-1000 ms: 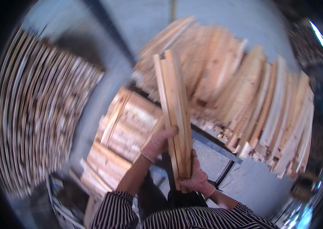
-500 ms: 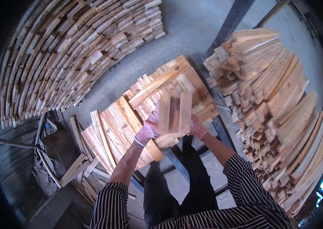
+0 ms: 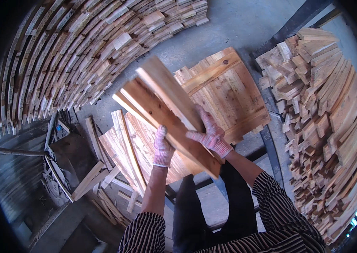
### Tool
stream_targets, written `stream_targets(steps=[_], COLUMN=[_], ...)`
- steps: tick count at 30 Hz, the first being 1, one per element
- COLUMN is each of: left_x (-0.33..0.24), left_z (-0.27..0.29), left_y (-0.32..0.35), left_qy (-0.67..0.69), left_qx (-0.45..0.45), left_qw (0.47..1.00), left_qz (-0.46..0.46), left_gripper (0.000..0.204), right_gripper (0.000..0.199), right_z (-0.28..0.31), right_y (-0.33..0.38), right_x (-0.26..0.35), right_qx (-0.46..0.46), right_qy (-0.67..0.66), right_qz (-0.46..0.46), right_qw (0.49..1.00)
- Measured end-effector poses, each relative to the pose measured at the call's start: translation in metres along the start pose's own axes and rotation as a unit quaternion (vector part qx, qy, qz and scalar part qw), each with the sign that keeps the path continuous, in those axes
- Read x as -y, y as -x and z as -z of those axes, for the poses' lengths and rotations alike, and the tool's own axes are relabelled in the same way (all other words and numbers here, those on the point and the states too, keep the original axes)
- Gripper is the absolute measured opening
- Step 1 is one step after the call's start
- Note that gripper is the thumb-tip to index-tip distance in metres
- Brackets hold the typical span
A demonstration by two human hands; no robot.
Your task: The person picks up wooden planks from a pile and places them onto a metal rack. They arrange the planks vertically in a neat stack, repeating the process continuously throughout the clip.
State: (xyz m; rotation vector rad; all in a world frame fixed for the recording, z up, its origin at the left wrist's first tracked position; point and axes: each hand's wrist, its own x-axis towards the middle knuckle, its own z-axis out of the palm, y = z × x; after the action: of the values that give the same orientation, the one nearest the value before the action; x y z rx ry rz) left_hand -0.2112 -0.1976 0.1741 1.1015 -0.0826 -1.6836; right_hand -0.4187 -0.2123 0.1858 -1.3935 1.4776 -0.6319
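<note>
A few wooden boards (image 3: pixel 153 103) are held together in the air, slanting from the upper left toward my knees. The middle one is reddish brown, and a paler one on the right stands slightly apart from it. My left hand (image 3: pixel 163 147), in a pink and white knit glove, grips the boards' left edge with the thumb on top. My right hand (image 3: pixel 212 134), gloved alike, holds the right-hand board, its thumb reaching across toward the middle one. The fingers underneath are hidden. Below the boards lies a layer of planks (image 3: pixel 239 90) on a dark metal frame (image 3: pixel 271 149).
A tall stack of boards (image 3: pixel 81 55) rises at the far left. On the right stands a large pile of loose boards (image 3: pixel 326 114). Wood offcuts (image 3: pixel 92 182) lie on the floor at the left, near a leaning stick (image 3: pixel 18 152). A dark post (image 3: pixel 298 21) stands far right.
The held boards have swung from nearly upright to slanting up-left and show more of their faces. My right hand has come over the boards' right side. The whole view has shifted.
</note>
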Motion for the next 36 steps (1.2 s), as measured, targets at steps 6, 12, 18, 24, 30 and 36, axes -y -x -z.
stream_targets(steps=[6,12,18,24,30,36], left_x=[0.006,0.022,0.017,0.015,0.023,0.039], left_z=[0.114,0.156,0.101,0.087,0.164,0.184], left_y=[0.022,-0.001,0.007,-0.001,-0.034,-0.045], left_qy=[-0.01,-0.057,-0.014,0.011,-0.078,-0.078], left_qx=[-0.094,-0.136,-0.069,-0.039,-0.155,-0.189], left_qw=[0.994,0.985,0.992,0.995,0.982,0.977], left_qz=[0.046,0.09,0.109,0.09,0.078,0.054], left_gripper=[0.053,0.048,0.058,0.058,0.071,0.07], right_gripper=[0.097,0.088,0.075,0.08,0.09,0.088], right_z=[-0.074,-0.153,-0.157,-0.114,-0.156,-0.108], right_y=[-0.026,-0.006,0.045,0.01,-0.019,-0.027], right_x=[-0.057,-0.094,-0.044,-0.069,-0.083,-0.128], right_qx=[-0.001,0.001,0.061,0.011,0.082,0.015], right_qy=[0.16,0.305,0.035,0.138,0.234,0.205], right_qz=[-0.203,-0.087,0.035,-0.118,-0.142,-0.104], right_qw=[0.966,0.949,0.997,0.983,0.958,0.973])
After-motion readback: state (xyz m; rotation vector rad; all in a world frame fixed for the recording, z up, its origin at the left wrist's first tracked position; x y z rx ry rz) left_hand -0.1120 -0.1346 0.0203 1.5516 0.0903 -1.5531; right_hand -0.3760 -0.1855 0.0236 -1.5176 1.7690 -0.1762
